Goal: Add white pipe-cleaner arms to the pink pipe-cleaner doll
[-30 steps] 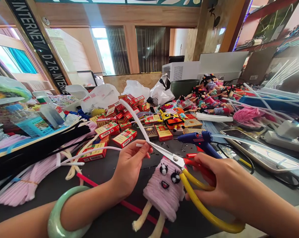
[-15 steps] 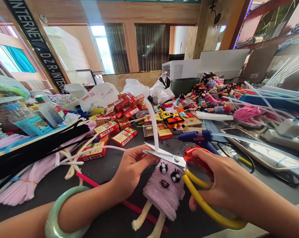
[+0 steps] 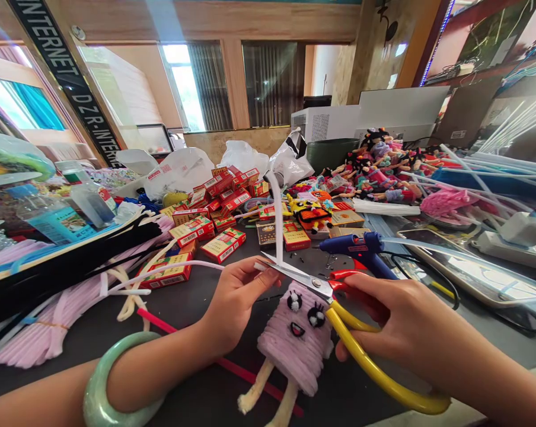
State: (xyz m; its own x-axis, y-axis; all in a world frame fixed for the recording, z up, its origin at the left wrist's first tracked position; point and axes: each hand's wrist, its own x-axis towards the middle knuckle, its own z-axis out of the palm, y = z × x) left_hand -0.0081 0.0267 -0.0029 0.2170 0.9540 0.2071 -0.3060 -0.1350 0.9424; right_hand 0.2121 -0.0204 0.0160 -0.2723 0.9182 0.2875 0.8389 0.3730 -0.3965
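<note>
1. the left hand [image 3: 239, 296] is closed in a pinch, thumb against fingers, on the lower end of a white fuzzy strip [image 3: 277, 222]; a hold so close to the blades presumably steadies such a soft piece.
2. the right hand [image 3: 396, 317] grasps the scissors [image 3: 316, 283], wrapped round their red and yellow handles, which likely gives it full control over the blades.
3. the strip rises from the blades and curves near its top; whether it is cut through there, i cannot tell.
4. a lilac figure [image 3: 290, 347] lies face up on the dark table [image 3: 197, 385], just below the scissors, pale legs toward the near edge; neither hand grips it, perhaps so both are free.
5. a blue glue gun [image 3: 361, 246] lies beyond the right hand, nozzle pointing left, seemingly within easy reach.
6. red boxes [image 3: 223, 244] lie past the left hand, apparently pushed back for working room.
</note>
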